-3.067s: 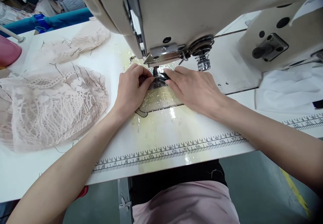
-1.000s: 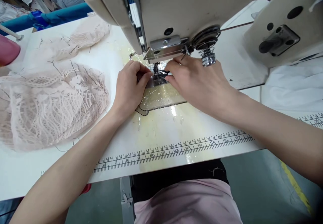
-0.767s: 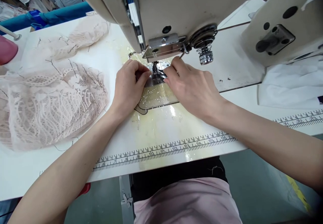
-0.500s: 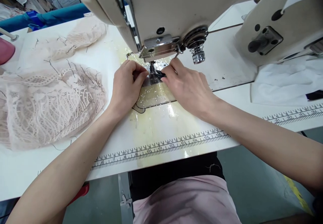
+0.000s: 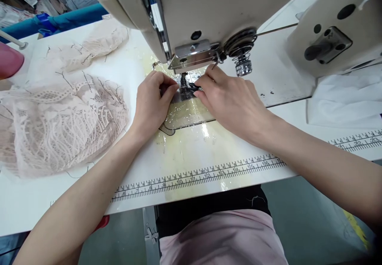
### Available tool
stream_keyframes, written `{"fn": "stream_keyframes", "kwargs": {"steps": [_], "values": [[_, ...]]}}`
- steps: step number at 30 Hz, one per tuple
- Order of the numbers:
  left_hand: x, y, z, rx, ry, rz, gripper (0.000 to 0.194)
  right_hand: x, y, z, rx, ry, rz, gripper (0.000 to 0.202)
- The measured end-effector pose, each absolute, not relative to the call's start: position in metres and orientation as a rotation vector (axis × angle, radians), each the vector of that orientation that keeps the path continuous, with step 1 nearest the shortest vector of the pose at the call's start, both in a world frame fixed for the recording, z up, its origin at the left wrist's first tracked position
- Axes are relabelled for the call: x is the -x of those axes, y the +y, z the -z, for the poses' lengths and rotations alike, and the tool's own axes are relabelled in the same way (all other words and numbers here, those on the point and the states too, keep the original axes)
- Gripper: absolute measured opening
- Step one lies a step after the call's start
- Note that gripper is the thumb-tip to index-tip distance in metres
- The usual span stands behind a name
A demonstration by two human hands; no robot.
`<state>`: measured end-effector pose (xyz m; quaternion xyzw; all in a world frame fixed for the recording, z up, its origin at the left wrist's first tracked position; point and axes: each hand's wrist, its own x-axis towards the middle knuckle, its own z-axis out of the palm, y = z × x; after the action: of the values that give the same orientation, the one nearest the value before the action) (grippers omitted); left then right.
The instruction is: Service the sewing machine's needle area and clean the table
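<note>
At upper centre of frame, your right hand (image 5: 232, 102) grips a dark tool (image 5: 194, 86); your left hand (image 5: 152, 104), pinched together (contents indiscernible), sits beside the presser foot (image 5: 183, 80).

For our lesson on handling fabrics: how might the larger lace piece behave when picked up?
The larger lace piece would probably droop and fold, since it lies in soft wrinkles. Its openwork suggests it is light for its size. The dark threads sticking out might snag.
</note>
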<state>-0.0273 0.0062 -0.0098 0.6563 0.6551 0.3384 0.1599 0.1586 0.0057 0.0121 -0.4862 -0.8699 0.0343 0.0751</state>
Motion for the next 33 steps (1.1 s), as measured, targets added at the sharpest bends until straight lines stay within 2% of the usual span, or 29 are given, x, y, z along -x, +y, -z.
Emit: {"fn": "stream_keyframes", "kwargs": {"steps": [17,33], "values": [[0.028,0.007,0.012,-1.959,1.799,-0.969,0.010,-0.150,-0.001,-0.001,1.466,-2.639,0.066,0.041],[0.027,0.010,0.010,-1.928,1.813,-0.953,0.016,-0.159,0.004,-0.008,1.513,-2.609,-0.091,0.040]]}}
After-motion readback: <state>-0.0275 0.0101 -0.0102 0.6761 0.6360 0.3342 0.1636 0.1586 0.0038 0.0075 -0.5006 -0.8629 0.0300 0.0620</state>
